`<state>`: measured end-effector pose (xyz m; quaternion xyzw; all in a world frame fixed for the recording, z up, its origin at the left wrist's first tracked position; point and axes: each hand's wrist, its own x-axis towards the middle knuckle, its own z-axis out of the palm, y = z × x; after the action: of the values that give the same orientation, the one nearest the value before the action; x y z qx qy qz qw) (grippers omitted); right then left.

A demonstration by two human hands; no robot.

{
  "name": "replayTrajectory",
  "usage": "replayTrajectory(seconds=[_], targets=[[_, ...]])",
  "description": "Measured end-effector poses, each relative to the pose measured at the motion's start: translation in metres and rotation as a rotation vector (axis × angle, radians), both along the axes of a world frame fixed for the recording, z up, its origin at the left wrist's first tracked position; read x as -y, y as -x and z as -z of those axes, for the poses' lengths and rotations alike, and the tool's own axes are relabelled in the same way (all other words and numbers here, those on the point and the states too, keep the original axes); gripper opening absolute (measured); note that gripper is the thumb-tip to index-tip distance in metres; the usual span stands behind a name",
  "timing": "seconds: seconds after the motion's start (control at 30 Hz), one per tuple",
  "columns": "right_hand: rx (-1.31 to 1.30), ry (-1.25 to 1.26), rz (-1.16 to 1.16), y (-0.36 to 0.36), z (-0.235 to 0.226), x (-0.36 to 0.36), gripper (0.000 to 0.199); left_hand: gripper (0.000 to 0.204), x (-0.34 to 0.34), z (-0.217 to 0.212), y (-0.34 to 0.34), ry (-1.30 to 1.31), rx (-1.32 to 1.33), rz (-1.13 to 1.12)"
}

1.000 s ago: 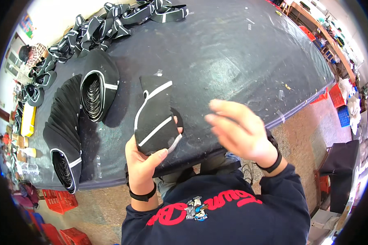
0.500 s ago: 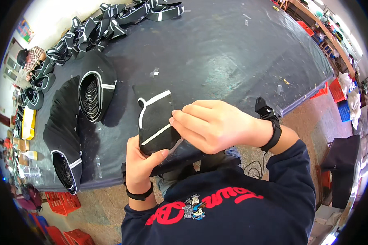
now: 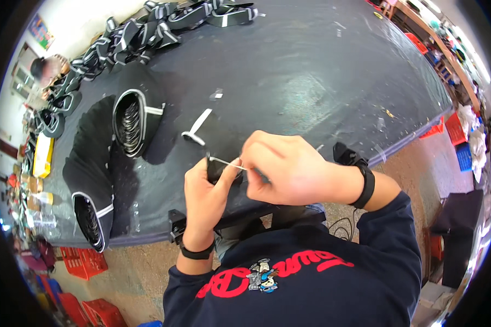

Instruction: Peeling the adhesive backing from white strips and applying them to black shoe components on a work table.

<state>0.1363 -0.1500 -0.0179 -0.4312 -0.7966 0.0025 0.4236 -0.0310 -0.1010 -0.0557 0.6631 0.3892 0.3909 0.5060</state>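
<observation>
Above the table's near edge, my left hand [image 3: 202, 193] is closed on a black fabric piece [image 3: 215, 172] with white edging, thumb and fingers pinching its near part. A white band [image 3: 201, 123] on the piece's far side points away from me. My right hand [image 3: 281, 170] is beside it on the right, fingers curled in tightly. A thin white strip [image 3: 227, 163] runs across the piece from the left fingers to the right fingertips, which appear pinched on its end. The curled fingers hide the exact grip.
Two nested stacks of similar black pieces, a near stack [image 3: 90, 169] and a farther stack [image 3: 139, 117], lie on the dark covered table [image 3: 289, 65] at left. A heap of pieces [image 3: 142, 35] lies behind them. A person [image 3: 50, 70] is at far left. Red crates [image 3: 84, 262] stand below.
The fabric piece has tilted, so its broad face no longer shows. My right hand has curled its fingers at the thin white strip. My left hand has shifted slightly right and up.
</observation>
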Motion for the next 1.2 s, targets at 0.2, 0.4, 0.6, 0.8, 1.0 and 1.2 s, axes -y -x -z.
replayTrajectory(seconds=[0.2, 0.4, 0.6, 0.8, 1.0, 1.2], targets=[[-0.383, 0.375, -0.128, -0.002, 0.019, 0.006, 0.011, 0.022, -0.007, -0.005, 0.003, 0.500, 0.680, 0.101], [-0.553, 0.526, -0.254, 0.012, 0.030, 0.003, 0.002, 0.020, -0.028, 0.013, 0.003, 0.495, 0.719, 0.169], [-0.841, 0.587, -0.405, 0.011, 0.037, 0.000, 0.003, 0.021, -0.023, -0.001, -0.002, 0.461, 0.642, 0.065], [-1.128, 0.652, -0.634, 0.018, 0.026, 0.007, 0.003, 0.019, -0.024, 0.002, -0.003, 0.505, 0.751, 0.024], [-0.963, 0.327, -0.235, 0.027, 0.039, 0.011, 0.016, 0.033, -0.014, 0.000, -0.004, 0.466, 0.702, 0.079], [-0.827, 0.229, -0.011, 0.021, 0.036, -0.005, 0.039, 0.031, -0.007, -0.005, -0.013, 0.472, 0.731, 0.060]])
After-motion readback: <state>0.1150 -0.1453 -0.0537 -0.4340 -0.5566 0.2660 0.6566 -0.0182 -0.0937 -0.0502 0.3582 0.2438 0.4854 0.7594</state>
